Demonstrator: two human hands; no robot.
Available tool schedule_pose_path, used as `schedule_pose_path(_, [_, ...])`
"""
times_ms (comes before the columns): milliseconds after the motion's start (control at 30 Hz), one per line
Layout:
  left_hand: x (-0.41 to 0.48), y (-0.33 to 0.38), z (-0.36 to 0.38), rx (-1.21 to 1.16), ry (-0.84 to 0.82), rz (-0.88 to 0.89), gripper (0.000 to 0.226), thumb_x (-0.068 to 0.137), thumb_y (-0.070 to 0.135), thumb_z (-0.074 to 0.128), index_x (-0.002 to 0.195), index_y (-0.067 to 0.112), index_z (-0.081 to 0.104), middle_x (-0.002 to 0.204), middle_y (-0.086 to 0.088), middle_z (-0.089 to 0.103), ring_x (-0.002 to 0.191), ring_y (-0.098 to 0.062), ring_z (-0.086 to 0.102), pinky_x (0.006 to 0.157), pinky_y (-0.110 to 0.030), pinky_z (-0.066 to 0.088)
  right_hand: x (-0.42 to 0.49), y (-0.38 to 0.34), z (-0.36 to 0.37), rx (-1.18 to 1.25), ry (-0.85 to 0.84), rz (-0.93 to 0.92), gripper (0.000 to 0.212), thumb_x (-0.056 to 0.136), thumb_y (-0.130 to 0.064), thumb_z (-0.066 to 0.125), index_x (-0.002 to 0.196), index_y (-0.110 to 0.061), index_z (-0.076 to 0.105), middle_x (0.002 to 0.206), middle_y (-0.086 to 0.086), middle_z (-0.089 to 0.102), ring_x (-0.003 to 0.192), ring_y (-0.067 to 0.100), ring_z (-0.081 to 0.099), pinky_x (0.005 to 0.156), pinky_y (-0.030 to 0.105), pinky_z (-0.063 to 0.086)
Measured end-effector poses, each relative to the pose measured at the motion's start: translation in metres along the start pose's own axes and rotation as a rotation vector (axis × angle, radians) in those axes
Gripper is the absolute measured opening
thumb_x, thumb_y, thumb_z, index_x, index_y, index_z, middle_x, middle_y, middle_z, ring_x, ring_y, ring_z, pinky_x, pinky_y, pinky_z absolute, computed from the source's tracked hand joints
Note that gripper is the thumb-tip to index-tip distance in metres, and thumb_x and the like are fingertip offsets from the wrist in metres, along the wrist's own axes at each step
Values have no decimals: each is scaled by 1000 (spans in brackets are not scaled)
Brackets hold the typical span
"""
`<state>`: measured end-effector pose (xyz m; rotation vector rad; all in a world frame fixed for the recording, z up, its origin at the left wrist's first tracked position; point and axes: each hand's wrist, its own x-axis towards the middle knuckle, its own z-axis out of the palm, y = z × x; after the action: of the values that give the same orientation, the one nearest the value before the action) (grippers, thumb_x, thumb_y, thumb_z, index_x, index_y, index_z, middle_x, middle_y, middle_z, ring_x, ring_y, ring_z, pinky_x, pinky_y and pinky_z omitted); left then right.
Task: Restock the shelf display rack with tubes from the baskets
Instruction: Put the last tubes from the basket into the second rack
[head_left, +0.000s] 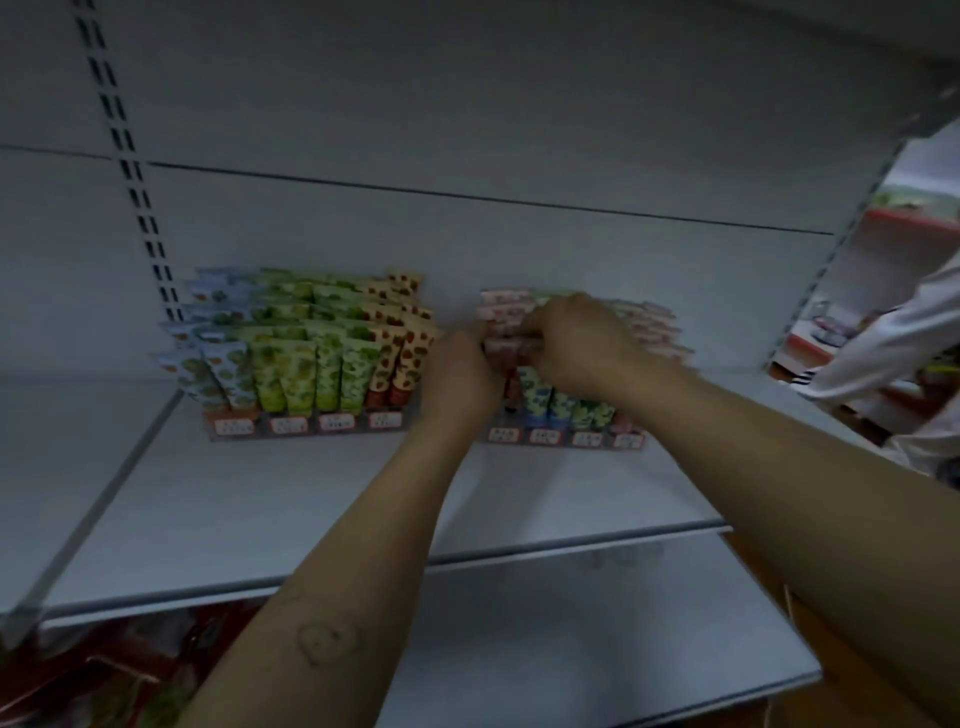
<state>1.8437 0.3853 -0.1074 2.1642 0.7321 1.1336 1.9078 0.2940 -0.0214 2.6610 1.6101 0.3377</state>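
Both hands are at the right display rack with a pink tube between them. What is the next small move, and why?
Probably ease the pink tube down into the left column of the right display rack. The left hand and right hand both hold it over that column, where other pink tubes stand behind. Blur hides the exact slot.

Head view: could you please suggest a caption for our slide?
Left hand and right hand hold a pink tube at the right display rack.
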Motion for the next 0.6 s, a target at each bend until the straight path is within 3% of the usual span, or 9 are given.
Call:
schedule_pose_path(67, [-4, 5, -6, -27, 0, 8, 20, 85, 4, 54, 99, 8, 68, 81, -10, 66, 61, -7, 44, 52, -18, 25, -12, 2, -13, -4, 62, -27, 32, 87, -22, 57, 118, -22, 66, 118, 9, 65, 106, 28, 58, 88, 33, 47])
schedule_pose_path(133, [-7, 8, -11, -6, 6, 7, 22, 86, 2, 52, 102, 4, 67, 84, -13, 66, 63, -10, 45, 53, -18, 24, -24, 4, -24, -14, 81, -24, 42, 89, -30, 57, 131, -25, 56, 130, 6, 59, 117, 28, 52, 99, 36, 41])
schedule_pose_path(233, [-11, 10, -12, 87, -19, 41, 15, 82, 3, 55, 92, 6, 66, 79, -15, 64, 71, -28, 56, 56, -29, 30, -36, 10, -17, -28, 85, -6, 46, 89, -42, 56, 133, -28, 53, 128, 7, 60, 116, 29, 53, 97, 36, 41])
schedule_pose_path(367, [-12, 9, -13, 190, -23, 68, 16, 78, 2, 55, 88, 6, 66, 75, -15, 62, 70, -31, 56, 55, -34, 41, -35, 15, 5, 30, 19, 11, 45, 91, -42, 55, 133, -25, 54, 130, 10, 59, 117, 31, 54, 94, 39, 47])
schedule_pose_path(500, [-13, 8, -8, 202, 46, 67, 24, 80, 3, 54, 98, 10, 67, 75, -14, 63, 70, -30, 56, 54, -29, 28, -23, 24, 14, 136, 61, -41, 37, 92, -43, 54, 126, -32, 60, 123, 4, 64, 110, 27, 58, 89, 35, 49])
schedule_pose_path(600, [-9, 8, -7, 271, 45, 68, 16, 79, 4, 52, 90, 7, 64, 67, -9, 53, 67, -30, 53, 53, -31, 28, -12, 30, 14, 268, 81, -48, 28, 92, -44, 57, 113, -31, 69, 114, -1, 69, 100, 22, 62, 86, 31, 49])
